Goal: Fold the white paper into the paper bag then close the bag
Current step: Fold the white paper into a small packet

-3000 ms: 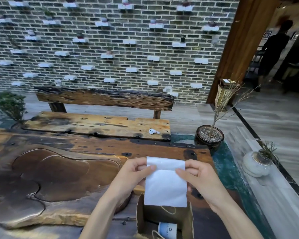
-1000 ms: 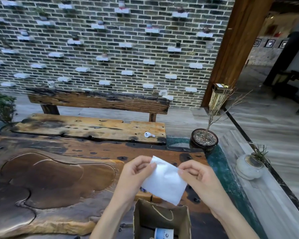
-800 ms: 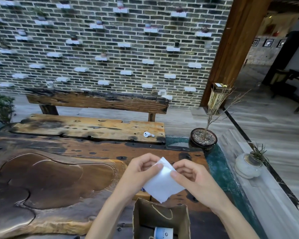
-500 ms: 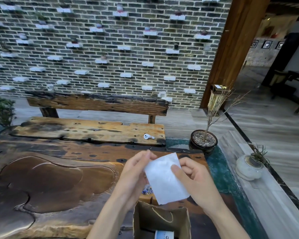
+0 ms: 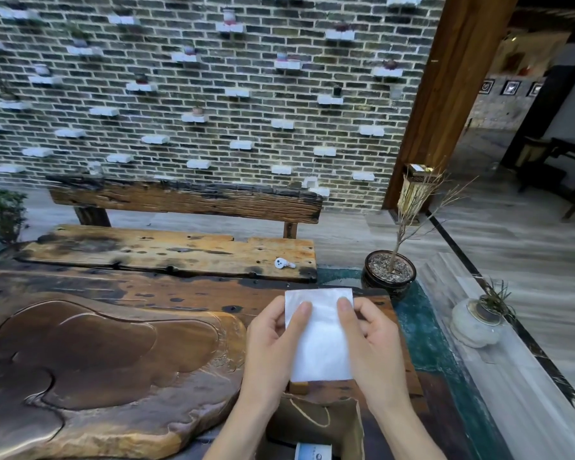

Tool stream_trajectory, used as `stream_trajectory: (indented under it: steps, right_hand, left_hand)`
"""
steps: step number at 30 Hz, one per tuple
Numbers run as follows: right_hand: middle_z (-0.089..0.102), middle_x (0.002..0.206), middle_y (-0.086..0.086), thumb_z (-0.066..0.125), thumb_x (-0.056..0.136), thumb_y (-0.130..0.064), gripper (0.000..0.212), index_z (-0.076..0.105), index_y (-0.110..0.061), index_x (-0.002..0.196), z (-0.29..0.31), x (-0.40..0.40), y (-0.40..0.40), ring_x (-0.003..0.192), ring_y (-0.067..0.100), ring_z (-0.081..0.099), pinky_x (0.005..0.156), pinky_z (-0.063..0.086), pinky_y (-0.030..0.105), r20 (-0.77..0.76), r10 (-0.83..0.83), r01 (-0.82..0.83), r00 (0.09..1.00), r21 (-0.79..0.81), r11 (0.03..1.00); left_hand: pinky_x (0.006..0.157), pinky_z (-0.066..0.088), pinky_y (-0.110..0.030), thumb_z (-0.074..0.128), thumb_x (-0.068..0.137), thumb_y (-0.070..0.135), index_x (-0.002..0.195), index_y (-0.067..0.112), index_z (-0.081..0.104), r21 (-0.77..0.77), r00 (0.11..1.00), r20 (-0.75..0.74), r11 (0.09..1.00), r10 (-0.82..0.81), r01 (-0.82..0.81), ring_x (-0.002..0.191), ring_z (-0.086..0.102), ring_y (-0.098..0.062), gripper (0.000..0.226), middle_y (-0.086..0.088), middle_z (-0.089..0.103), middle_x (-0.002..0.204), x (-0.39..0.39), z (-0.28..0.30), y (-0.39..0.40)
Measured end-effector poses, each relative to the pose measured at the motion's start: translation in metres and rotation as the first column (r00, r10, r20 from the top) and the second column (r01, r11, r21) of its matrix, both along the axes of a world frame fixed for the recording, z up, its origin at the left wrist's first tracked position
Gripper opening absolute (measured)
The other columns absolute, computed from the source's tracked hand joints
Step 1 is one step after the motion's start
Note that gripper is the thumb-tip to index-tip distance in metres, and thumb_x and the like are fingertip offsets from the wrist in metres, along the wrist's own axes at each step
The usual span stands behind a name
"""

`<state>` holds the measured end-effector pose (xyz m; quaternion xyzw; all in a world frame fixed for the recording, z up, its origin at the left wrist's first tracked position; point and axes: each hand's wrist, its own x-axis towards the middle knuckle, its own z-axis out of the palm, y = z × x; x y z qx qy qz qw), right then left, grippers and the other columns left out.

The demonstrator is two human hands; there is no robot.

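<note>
The white paper [image 5: 321, 343] is a folded upright rectangle held in the air above the table. My left hand [image 5: 273, 340] pinches its left edge and my right hand [image 5: 369, 340] pinches its right edge, thumbs on the near face. Directly below stands the brown paper bag [image 5: 316, 423] with its mouth open and a cord handle showing. A white cup-like item [image 5: 314, 452] lies inside the bag at the bottom edge of the view.
The carved wooden table [image 5: 113, 353] spreads to the left. A wooden bench [image 5: 166, 250] beyond it carries a white earbud [image 5: 283, 263]. A potted twig plant [image 5: 390, 273] and a white ceramic pot [image 5: 475, 323] stand to the right by a brick wall.
The paper went from a tilted, diamond-like shape to a straight narrow rectangle. Both hands shifted to grip its two side edges, and it now sits higher above the bag.
</note>
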<state>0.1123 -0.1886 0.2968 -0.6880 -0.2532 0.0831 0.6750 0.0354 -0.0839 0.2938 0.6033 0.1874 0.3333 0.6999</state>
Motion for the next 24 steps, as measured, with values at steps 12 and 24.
stream_trajectory:
  steps: [12, 24]
  right_hand:
    - [0.066, 0.078, 0.025, 0.059, 0.094, -0.042, 0.037, 0.067, -0.008, 0.083, 0.003, 0.001, -0.008, 0.062, 0.032, 0.062, 0.06, 0.045, 0.036, -0.082, 0.062, -0.055, 0.995, 0.087, 0.995]
    - [0.078, 0.095, 0.013, 0.065, 0.089, -0.032, 0.026, 0.073, -0.01, 0.1, 0.009, 0.008, -0.017, 0.091, 0.033, 0.075, 0.08, 0.056, 0.054, -0.194, 0.122, -0.108, 0.973, 0.081, 0.991]
  left_hand:
    - [0.069, 0.053, -0.047, 0.07, 0.085, 0.024, 0.088, 0.009, 0.072, -0.001, 0.997, -0.033, 0.998, -0.07, 0.07, 0.078, 0.071, -0.031, 0.016, -0.02, 0.075, 0.088, -0.002, 0.005, 0.006]
    - [0.042, 0.04, -0.026, 0.066, 0.087, 0.036, 0.09, 0.001, 0.064, -0.012, 0.979, -0.076, 0.982, -0.188, 0.187, 0.061, 0.057, -0.028, 0.035, -0.043, 0.054, 0.082, -0.004, -0.004, 0.013]
